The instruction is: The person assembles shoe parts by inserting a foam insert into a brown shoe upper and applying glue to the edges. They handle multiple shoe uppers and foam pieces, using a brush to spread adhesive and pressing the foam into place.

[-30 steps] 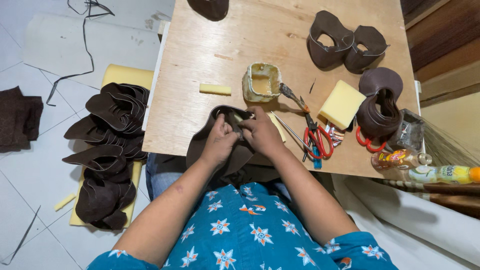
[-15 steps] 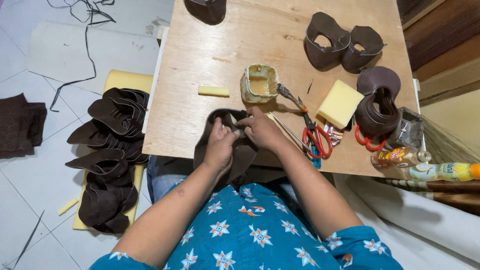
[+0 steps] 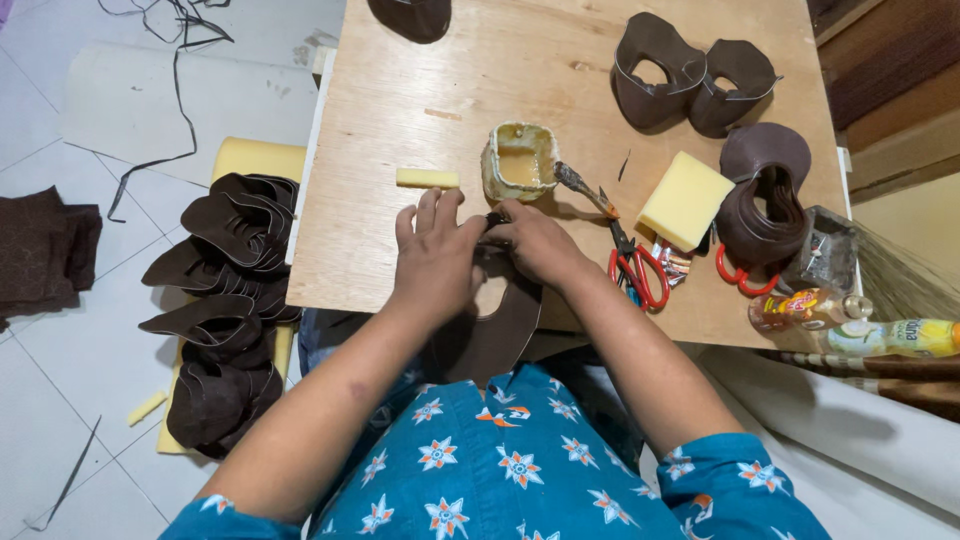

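Red-handled scissors (image 3: 638, 270) lie beside a yellow sponge block (image 3: 685, 200), near a glue tub (image 3: 520, 160) on the plywood board (image 3: 400, 100).

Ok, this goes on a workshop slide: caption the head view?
Both hands, left hand and right hand, press a brown leather piece on a plywood board beside a glue pot.

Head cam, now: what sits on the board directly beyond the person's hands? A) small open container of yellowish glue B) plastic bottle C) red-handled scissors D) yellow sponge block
A: the small open container of yellowish glue stands just past both hands, which pinch a dark brown leather piece; the red-handled scissors and yellow sponge block lie off to the right.
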`<state>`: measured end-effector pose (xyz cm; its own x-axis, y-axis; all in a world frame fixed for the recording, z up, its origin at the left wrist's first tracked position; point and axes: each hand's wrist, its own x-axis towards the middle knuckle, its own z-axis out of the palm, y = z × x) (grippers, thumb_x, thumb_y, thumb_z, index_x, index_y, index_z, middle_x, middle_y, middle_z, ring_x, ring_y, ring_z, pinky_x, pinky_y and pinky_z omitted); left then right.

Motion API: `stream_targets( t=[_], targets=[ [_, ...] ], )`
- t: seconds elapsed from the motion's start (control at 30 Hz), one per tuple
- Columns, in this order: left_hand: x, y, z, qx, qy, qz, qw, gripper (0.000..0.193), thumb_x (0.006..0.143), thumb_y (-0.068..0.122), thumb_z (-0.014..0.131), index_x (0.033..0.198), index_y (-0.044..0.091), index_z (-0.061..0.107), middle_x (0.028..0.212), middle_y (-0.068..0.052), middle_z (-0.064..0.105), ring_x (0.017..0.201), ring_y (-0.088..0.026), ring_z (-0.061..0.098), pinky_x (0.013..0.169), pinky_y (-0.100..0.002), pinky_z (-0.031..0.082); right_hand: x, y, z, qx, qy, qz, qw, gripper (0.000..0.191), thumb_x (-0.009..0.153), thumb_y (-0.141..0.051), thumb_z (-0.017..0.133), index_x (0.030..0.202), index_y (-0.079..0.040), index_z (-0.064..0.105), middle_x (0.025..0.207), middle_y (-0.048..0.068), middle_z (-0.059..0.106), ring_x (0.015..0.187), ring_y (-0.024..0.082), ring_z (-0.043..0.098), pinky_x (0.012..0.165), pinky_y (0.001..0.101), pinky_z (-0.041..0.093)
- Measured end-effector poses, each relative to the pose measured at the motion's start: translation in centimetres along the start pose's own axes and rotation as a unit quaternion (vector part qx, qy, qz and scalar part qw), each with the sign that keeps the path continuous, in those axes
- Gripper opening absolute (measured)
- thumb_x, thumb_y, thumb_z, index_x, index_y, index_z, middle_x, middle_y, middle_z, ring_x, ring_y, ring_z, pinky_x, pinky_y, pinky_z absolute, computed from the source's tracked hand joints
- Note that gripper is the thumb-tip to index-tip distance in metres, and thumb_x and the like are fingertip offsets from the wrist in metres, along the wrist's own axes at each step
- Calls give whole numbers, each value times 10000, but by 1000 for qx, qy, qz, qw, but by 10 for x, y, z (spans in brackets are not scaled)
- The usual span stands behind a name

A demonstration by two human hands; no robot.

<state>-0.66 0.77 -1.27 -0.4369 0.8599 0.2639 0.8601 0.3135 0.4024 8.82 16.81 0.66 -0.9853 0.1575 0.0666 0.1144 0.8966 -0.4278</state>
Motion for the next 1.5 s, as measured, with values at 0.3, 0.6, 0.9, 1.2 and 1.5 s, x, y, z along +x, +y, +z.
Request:
stream_targets(
  t=[0.3,0.6,0.9,1.2,1.5],
  targets=[
    [24,-24,29,87,-67,24,994,271,854,152,701,1121,175,742,1387,-165,524,1439,-374,357,1153,-643,227,-2,2,3,-10,21,28,999,241,826,-112,693,1053,-153,763,1078,110,633,987,349,649,830,447,527],
    [23,-21,20,58,-104,3,993,291,801,248,762,1063,123,734,1294,-152,540,1387,-377,392,1154,-587,245,-18,2,12,34,75,35,996,214,845,-251,737,1010,-117,750,1155,110,644,1008,334,662,851,447,536],
    [21,-27,32,47,18,72,996,148,771,144,695,914,137,731,1262,-130,573,1336,-343,461,1067,-613,309,-20,0,17,-54,112,-8,992,291,697,-223,815,941,-84,737,1106,127,629,978,353,635,807,472,518],
    [31,-32,36,-58,13,53,997,117,795,136,719,909,113,705,949,-87,626,923,-317,625,787,-450,469,-18,8,33,-32,152,52,986,307,710,-159,837,941,-91,646,913,121,616,837,361,646,707,464,527],
    [31,-28,35,-77,1,4,997,392,792,89,744,1129,59,545,966,-133,640,948,-340,636,818,-461,460,-10,6,33,53,160,168,971,467,787,-192,791,1179,-85,561,978,140,717,884,383,692,763,481,533]
  ],
)
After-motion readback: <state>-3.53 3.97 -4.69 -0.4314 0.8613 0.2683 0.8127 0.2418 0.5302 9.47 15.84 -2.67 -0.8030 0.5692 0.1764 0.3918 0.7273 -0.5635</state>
